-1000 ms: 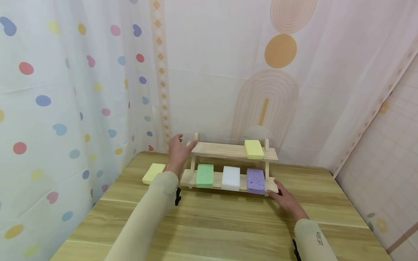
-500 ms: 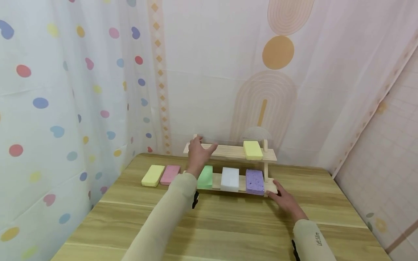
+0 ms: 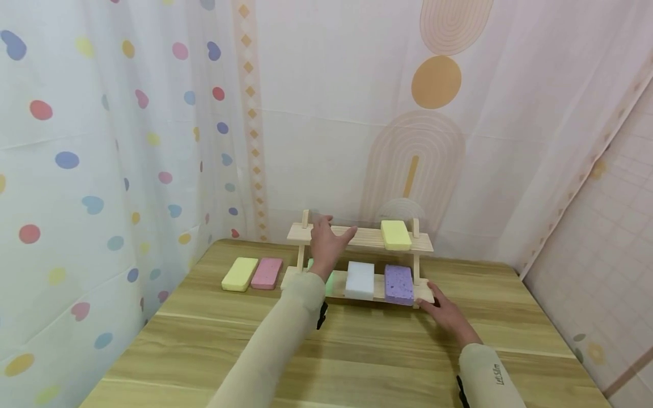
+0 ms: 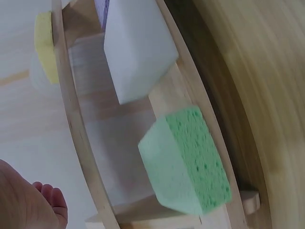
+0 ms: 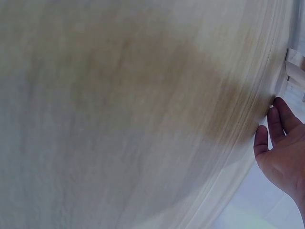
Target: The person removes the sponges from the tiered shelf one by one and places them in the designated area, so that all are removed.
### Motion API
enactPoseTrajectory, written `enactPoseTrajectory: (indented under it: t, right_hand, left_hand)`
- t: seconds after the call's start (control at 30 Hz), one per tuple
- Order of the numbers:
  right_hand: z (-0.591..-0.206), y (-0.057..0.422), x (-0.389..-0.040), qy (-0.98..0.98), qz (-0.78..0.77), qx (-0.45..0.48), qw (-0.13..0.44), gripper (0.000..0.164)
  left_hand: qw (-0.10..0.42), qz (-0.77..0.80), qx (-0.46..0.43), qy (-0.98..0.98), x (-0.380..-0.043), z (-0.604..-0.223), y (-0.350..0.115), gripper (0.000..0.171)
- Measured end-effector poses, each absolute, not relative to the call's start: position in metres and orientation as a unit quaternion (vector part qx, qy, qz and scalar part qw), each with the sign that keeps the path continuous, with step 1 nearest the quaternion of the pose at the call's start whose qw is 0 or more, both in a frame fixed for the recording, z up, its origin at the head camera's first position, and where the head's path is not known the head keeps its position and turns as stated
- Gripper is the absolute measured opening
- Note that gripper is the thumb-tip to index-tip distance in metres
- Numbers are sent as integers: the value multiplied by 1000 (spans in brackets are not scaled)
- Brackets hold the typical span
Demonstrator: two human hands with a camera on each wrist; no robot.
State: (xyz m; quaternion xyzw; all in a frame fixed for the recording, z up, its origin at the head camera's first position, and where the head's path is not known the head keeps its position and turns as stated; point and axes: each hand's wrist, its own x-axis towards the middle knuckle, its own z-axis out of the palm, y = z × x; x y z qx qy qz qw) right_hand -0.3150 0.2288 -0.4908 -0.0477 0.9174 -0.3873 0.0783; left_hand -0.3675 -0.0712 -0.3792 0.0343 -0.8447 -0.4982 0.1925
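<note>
A two-tier wooden shelf rack (image 3: 357,237) stands at the back of the table. My left hand (image 3: 326,246) is in front of its upper board, thumb and fingers spread, holding nothing; whether it touches the board I cannot tell. A yellow sponge (image 3: 395,235) lies on the upper tier, right of that hand. Along the lower tier sit a green sponge (image 4: 190,164), partly hidden by my left hand and sleeve in the head view, a white sponge (image 3: 360,280) and a purple sponge (image 3: 399,284). My right hand (image 3: 445,311) grips the lower board's right end between thumb and fingers.
Left of the rack, a second yellow sponge (image 3: 240,274) and a pink sponge (image 3: 267,273) lie side by side on the wooden table (image 3: 367,357). Patterned curtains (image 3: 336,113) hang behind and on both sides.
My left hand has moved right, from the rack's left end towards the middle of the upper board, uncovering the pink sponge and partly covering the green one. My right hand stays put.
</note>
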Motion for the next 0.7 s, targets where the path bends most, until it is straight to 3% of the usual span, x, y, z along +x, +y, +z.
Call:
enactPoseTrajectory:
  t: [0.7]
  right_hand:
    - [-488, 220, -311, 919, -386, -43, 69, 82]
  left_hand:
    - [211, -470, 55, -855, -359, -401, 33, 84]
